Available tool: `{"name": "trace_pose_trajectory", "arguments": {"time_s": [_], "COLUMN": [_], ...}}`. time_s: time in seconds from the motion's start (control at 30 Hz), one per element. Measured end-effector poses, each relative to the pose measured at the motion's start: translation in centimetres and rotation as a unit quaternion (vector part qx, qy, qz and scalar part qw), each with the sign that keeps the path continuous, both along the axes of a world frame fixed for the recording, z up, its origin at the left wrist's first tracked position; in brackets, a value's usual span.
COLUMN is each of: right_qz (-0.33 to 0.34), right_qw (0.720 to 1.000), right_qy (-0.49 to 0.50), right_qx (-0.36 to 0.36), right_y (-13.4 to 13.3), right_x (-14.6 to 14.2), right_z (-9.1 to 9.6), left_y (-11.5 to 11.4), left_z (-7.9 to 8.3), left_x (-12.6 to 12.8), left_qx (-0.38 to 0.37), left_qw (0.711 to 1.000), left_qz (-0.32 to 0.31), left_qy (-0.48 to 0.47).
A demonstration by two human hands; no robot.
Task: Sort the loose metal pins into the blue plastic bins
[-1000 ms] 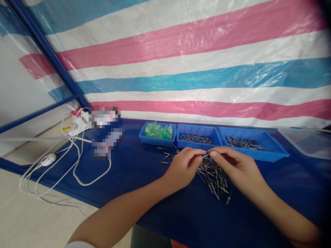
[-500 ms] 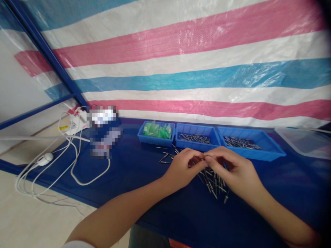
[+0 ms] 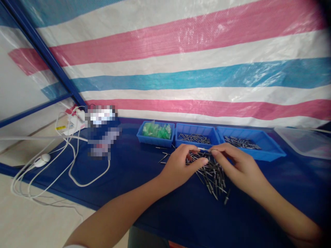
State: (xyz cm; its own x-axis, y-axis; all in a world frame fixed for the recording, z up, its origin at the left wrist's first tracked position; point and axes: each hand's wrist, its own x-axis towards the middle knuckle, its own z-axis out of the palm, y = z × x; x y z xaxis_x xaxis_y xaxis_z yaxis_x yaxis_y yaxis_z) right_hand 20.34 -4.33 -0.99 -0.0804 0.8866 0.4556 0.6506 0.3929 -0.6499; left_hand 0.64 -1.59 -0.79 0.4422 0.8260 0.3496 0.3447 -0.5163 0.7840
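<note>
Between the fingertips of my right hand (image 3: 236,163) is a pop rivet (image 3: 203,149), held nearly level with its left end toward my other hand. My left hand (image 3: 181,162) has its thumb apart from its fingers, and the index fingertip is close to or touching the rivet's left end. Under both hands lies a loose pile of pop rivets (image 3: 213,179), several of them spread to the left. Behind the hands stand a blue bin (image 3: 198,128) and a longer blue bin (image 3: 271,151), both with rivets inside.
A third blue bin (image 3: 155,140) holds green plastic packets (image 3: 157,130). A clear plastic container (image 3: 302,141) sits at the right. White cables (image 3: 74,162) and an inline switch (image 3: 42,159) lie at the left. A striped sheet (image 3: 181,55) hangs behind the blue table (image 3: 124,179).
My left thumb has moved down, away from the fingers, and the two hands have parted slightly. The rivet now shows between them, pinched in my right hand.
</note>
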Motion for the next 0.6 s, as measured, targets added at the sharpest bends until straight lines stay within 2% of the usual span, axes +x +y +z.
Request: {"name": "trace_pose_trajectory", "arguments": {"time_s": [0.07, 0.13, 0.23, 0.33, 0.47, 0.53, 0.6], "right_qz": [-0.097, -0.200, -0.285, -0.304, -0.301, -0.289, -0.236], "right_qw": [0.995, 0.978, 0.943, 0.921, 0.906, 0.913, 0.933], "right_qy": [-0.026, -0.067, -0.169, -0.241, -0.281, -0.267, -0.240], "right_qx": [0.010, 0.000, 0.010, 0.047, 0.099, 0.112, 0.124], "right_y": [0.6, 1.3, 2.1, 2.7, 2.8, 2.5, 2.0], "right_x": [1.7, 3.9, 7.2, 9.2, 8.4, 6.9, 5.1], "right_z": [0.2, 0.4, 0.0, -0.9, -1.5, -1.2, -0.6], "left_y": [0.0, 0.0, 0.0, 0.2, 0.3, 0.3, 0.3], "left_z": [-0.1, -0.3, -0.8, -1.2, -1.4, -1.4, -1.2], "left_x": [-0.3, -0.7, -1.1, -1.2, -1.0, -0.9, -0.8], "left_qx": [0.045, 0.085, 0.115, 0.131, 0.136, 0.136, 0.135], "left_qw": [0.994, 0.977, 0.954, 0.949, 0.953, 0.955, 0.959], "left_qz": [0.011, 0.007, -0.021, -0.028, -0.024, -0.019, -0.012], "left_qy": [0.095, 0.194, 0.275, 0.285, 0.271, 0.263, 0.249]}}
